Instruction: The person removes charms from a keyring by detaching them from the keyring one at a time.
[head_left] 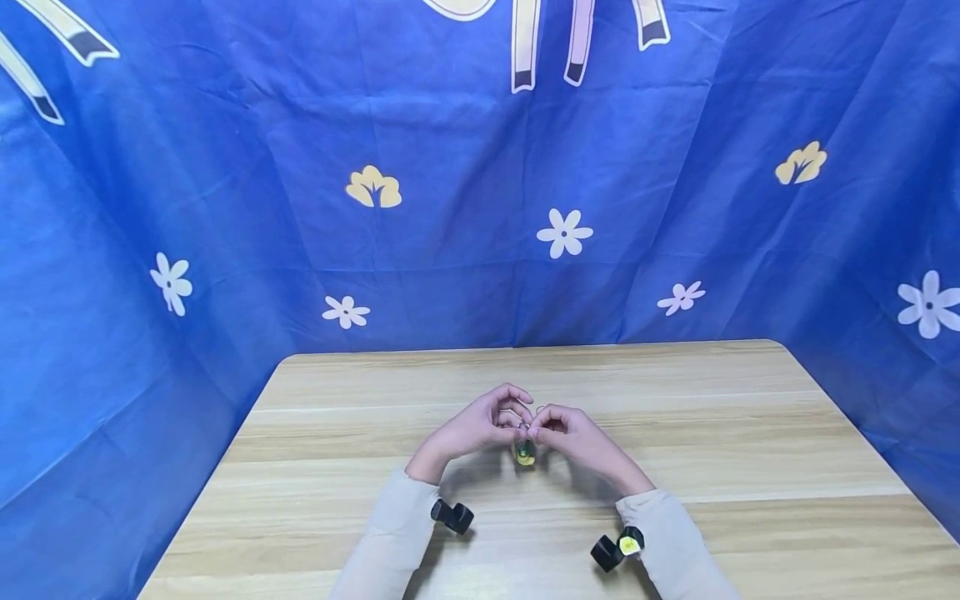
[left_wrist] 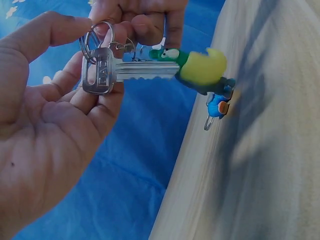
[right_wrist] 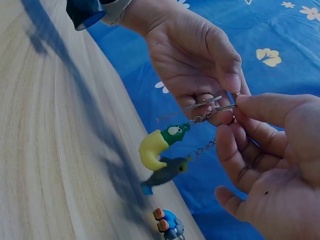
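Both hands [right_wrist: 235, 107] pinch a key ring [right_wrist: 215, 105] dangling a yellow-green charm [right_wrist: 155, 145].

Shiny metal key [left_wrist: 107, 72], matt rubbery charms [right_wrist: 156, 145] (pale wood-grain table [head_left: 675, 433], blue cloth backdrop [head_left: 225, 208])

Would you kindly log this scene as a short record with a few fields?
Setting: wooden table before a blue flowered cloth
Left hand: holds the silver key and pinches the key ring
Right hand: pinches the key ring at its other side
Charms: yellow-green charm and grey charm hang on chains, above the table
Views: both hands meet over the table's middle
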